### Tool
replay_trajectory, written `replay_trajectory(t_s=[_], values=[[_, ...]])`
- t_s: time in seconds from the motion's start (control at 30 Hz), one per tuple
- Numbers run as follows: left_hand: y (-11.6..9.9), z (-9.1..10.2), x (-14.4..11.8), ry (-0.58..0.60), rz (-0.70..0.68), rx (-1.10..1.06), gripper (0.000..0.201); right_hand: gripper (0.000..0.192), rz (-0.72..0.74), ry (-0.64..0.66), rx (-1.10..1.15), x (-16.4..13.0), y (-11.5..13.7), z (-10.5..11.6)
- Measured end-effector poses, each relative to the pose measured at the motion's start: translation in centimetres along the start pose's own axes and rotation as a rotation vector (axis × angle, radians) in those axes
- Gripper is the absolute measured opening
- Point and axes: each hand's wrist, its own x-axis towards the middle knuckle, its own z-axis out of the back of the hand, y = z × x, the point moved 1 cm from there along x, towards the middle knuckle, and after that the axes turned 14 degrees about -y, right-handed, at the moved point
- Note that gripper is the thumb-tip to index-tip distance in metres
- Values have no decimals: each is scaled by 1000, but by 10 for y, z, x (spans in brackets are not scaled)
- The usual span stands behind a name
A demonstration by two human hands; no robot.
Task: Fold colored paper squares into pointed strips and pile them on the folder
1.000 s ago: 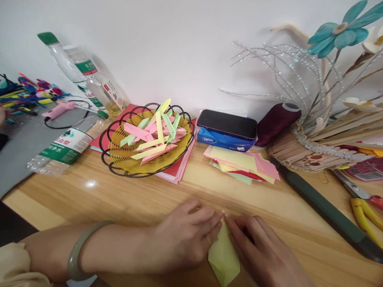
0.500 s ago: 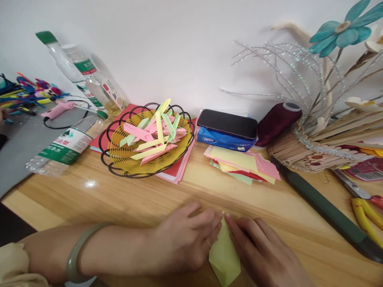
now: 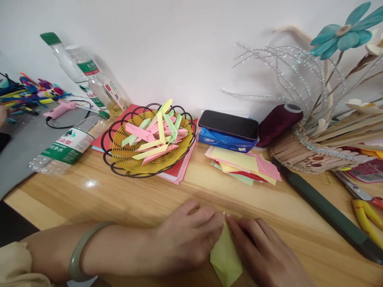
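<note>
Hands: two, both flat on one yellow-green paper (image 3: 225, 257) at the near edge of the wooden table (image 3: 119, 199).
Left hand (image 3: 185, 239): fingers together and pressed down on the paper's left side; one ring on a finger, one pale bangle (image 3: 78, 251) on the wrist.
Right hand (image 3: 263, 251): fingers laid flat on the paper's right side, fingertips meeting those of the left at the paper's top point.
Paper: one folded sheet, pinned to the table between the two hands, lower corner showing.
Basket (image 3: 119, 159): one, wire-rimmed, holding many folded pink, green and yellow strips; too tangled to count.
Loose sheets (image 3: 239, 161): one stack, several colours.
Phone (image 3: 229, 124): one, on one blue tissue pack (image 3: 221, 140).
Bottles: three, one lying (image 3: 67, 145), two leaning (image 3: 86, 79) at the wall.
Thread spool (image 3: 278, 121): one, dark red.
</note>
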Motion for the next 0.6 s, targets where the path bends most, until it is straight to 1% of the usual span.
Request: replay_trajectory(t_s=[0.1,0.2,0.33,0.5,0.6], values=[[-1,0,0,46,-25,-32,13,46,-5,4,6,0,-1,-1],[-2,0,0,30,-43,-41,16,44,-17,16,9,1,-1,-2],[-2,-2,0,-4,-4,-44,22,42,13,-3,-16,4,0,-1],[0,-6,3,-52,80,-53,16,38,51,-38,-21,5,-1,-1],[1,-6,4,-65,105,-39,14,33,28,-47,7,5,-2,-3]])
